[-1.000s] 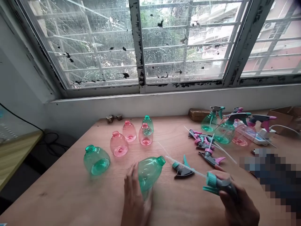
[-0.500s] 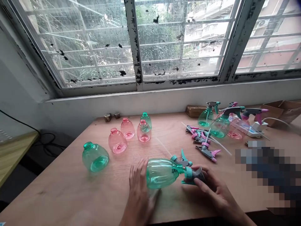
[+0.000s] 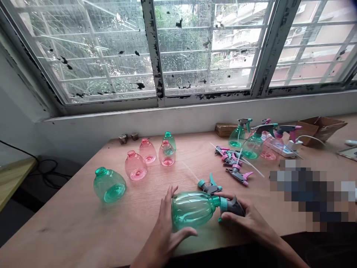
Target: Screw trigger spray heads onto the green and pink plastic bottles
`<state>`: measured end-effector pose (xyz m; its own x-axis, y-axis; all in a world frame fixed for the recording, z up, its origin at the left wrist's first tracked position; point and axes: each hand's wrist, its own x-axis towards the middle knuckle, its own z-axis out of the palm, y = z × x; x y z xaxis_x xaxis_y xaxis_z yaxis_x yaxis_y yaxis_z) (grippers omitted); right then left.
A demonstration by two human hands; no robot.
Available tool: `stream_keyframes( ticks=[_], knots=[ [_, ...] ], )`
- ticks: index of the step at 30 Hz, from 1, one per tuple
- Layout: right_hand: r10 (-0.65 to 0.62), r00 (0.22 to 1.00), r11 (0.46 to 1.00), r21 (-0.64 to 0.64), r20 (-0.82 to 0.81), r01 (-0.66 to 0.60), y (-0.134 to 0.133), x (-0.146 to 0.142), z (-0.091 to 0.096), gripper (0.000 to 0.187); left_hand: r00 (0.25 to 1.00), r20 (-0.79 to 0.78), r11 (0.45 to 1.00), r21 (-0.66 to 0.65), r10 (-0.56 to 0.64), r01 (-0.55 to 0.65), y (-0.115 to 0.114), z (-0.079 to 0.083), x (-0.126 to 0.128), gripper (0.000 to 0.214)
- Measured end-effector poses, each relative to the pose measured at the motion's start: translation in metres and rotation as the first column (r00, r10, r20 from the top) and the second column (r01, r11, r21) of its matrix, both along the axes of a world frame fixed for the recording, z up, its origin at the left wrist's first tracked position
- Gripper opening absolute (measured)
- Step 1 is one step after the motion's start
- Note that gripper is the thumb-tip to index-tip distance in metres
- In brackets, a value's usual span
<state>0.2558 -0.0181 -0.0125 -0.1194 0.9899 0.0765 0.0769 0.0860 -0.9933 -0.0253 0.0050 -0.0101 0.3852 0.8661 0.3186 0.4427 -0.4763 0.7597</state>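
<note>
A clear green bottle (image 3: 192, 211) lies on its side just above the front of the table, its neck pointing right. My left hand (image 3: 164, 230) holds it around the base, thumb spread along the near side. My right hand (image 3: 252, 219) grips a grey and teal trigger spray head (image 3: 233, 206), whose collar meets the bottle's neck. Whether the threads are engaged I cannot tell. Right behind the bottle lies another teal and grey spray head (image 3: 210, 187) with its tube pointing up and left. A second green bottle (image 3: 109, 185) stands uncapped on the left.
Pink bottles (image 3: 135, 166) and a smaller-looking green one (image 3: 168, 138) stand uncapped farther back. Several pink and grey spray heads (image 3: 237, 175) lie right of centre. Behind them are fitted spray bottles (image 3: 252, 145), a power strip (image 3: 283, 147) and a cardboard box (image 3: 320, 130).
The spray head's collar has come up against the bottle's neck, closing the gap seen before. My left thumb now shows in front of the bottle. The view has shifted slightly right.
</note>
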Motion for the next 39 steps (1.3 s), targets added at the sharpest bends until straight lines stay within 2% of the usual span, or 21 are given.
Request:
stream_keyframes(
  ticks=[5, 7, 9, 12, 14, 17, 19, 22, 23, 25, 28, 34, 39],
  knots=[
    [0.067, 0.997, 0.996, -0.048, -0.049, -0.069, 0.001, -0.002, 0.002, 0.038, 0.999, 0.040, 0.989, -0.148, -0.017, 0.022, 0.001, 0.000, -0.004, 0.085],
    [0.060, 0.998, 0.997, -0.041, -0.020, -0.061, 0.000, -0.002, 0.003, 0.040, 0.998, 0.055, 0.982, -0.186, -0.028, 0.038, 0.001, 0.000, -0.005, 0.085],
    [0.059, 0.998, 0.998, -0.025, 0.005, -0.059, 0.000, -0.002, 0.005, 0.040, 0.997, 0.066, 0.975, -0.218, -0.034, 0.048, 0.000, 0.000, -0.004, 0.094],
    [0.069, 0.997, 0.996, -0.057, -0.033, -0.071, 0.001, -0.004, 0.007, 0.036, 0.997, 0.021, 0.978, -0.193, -0.076, 0.078, -0.002, 0.005, -0.003, 0.109],
    [0.069, 0.996, 0.994, -0.087, -0.050, -0.073, 0.001, -0.005, 0.007, 0.035, 0.995, -0.026, 0.986, -0.142, -0.094, 0.089, -0.003, 0.008, -0.001, 0.108],
    [0.065, 0.998, 0.992, -0.105, -0.015, -0.066, 0.002, -0.005, 0.007, 0.036, 0.998, -0.037, 0.995, -0.085, -0.049, 0.046, -0.005, 0.010, 0.001, 0.099],
    [0.060, 0.998, 0.992, -0.110, 0.014, -0.059, 0.002, -0.004, 0.006, 0.037, 0.999, -0.022, 0.995, -0.097, -0.031, 0.029, -0.006, 0.008, 0.002, 0.103],
    [0.061, 0.998, 0.993, -0.101, 0.010, -0.060, 0.002, -0.002, 0.005, 0.036, 0.999, 0.009, 0.982, -0.182, -0.042, 0.043, -0.006, 0.005, 0.001, 0.122],
    [0.064, 0.998, 0.993, -0.096, 0.000, -0.064, 0.001, -0.002, 0.006, 0.035, 0.999, 0.019, 0.977, -0.207, -0.038, 0.041, -0.006, 0.004, 0.000, 0.121],
    [0.068, 0.998, 0.994, -0.083, -0.016, -0.070, 0.001, -0.002, 0.008, 0.034, 0.999, 0.008, 0.970, -0.239, -0.033, 0.034, -0.005, 0.004, -0.002, 0.105],
    [0.082, 0.996, 0.995, -0.057, -0.023, -0.083, 0.001, -0.003, 0.012, 0.033, 0.996, -0.073, 0.969, -0.245, -0.045, 0.025, -0.004, 0.008, -0.003, 0.086],
    [0.060, 0.998, 0.997, -0.054, -0.015, -0.061, 0.002, -0.002, 0.008, 0.031, 0.992, -0.113, 0.979, -0.204, -0.051, 0.027, -0.003, 0.015, 0.000, 0.091],
    [0.039, 0.995, 0.997, -0.065, -0.087, -0.045, 0.003, -0.002, 0.003, 0.035, 0.991, -0.081, 0.984, -0.152, -0.104, 0.091, -0.008, 0.008, -0.001, 0.096]
  ],
)
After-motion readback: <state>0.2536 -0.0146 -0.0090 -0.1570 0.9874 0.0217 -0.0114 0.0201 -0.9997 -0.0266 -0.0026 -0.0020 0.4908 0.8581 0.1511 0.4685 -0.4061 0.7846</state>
